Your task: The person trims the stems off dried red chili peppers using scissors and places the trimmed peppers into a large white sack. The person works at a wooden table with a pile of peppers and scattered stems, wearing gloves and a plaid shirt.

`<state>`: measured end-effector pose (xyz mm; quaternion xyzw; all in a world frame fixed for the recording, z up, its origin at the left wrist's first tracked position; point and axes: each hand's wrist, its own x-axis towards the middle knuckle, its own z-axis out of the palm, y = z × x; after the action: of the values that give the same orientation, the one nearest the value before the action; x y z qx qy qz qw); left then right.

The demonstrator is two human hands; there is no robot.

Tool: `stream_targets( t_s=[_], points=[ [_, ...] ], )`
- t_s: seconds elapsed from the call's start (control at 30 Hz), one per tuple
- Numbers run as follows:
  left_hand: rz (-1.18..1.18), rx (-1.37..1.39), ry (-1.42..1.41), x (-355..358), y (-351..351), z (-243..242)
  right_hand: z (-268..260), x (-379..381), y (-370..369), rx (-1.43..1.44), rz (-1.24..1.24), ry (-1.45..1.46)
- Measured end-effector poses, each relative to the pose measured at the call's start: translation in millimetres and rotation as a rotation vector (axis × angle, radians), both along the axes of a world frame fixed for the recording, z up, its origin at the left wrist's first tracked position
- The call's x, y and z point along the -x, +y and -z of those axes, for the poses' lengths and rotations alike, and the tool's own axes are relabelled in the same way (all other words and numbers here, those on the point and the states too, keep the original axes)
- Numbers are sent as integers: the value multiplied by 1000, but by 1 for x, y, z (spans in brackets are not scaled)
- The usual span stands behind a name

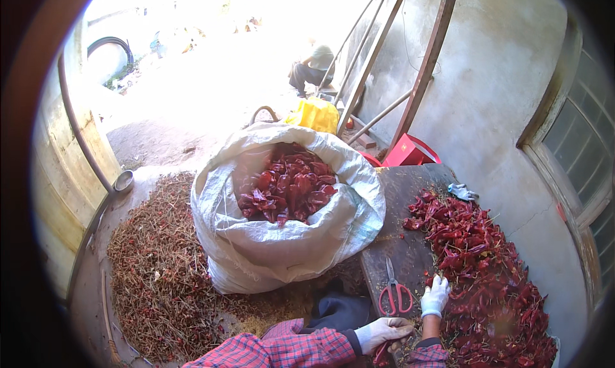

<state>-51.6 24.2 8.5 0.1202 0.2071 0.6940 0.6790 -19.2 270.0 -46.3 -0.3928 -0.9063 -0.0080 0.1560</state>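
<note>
My left hand, in a whitish work glove with bare fingertips, pinches dried red chili peppers low over the near edge of the dark wooden board. My right hand, gloved in white, reaches to the left edge of a big heap of dried red chilies on that board. A red piece shows by its fingertips; whether they grip it cannot be made out. Scissors with red handles lie just left of that hand. Beyond my left forearm, a white woven sack stands with its mouth rolled down, holding stemless chilies.
Cut stems cover the floor at left, beside a broom. Another glove rests at the board's far end, near a red box. Poles lean on the wall behind a yellow bag. A person sits farther back.
</note>
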Motion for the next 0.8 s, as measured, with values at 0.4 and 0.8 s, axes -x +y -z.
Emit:
stream_targets(
  t_s=[0.4, 0.8],
  points=[
    [-92, 425, 297, -8, 11, -6, 21, 5, 36, 16, -81, 35],
    [-160, 511, 479, -15, 19, 7, -32, -15, -9, 481, -188, 799]
  ],
)
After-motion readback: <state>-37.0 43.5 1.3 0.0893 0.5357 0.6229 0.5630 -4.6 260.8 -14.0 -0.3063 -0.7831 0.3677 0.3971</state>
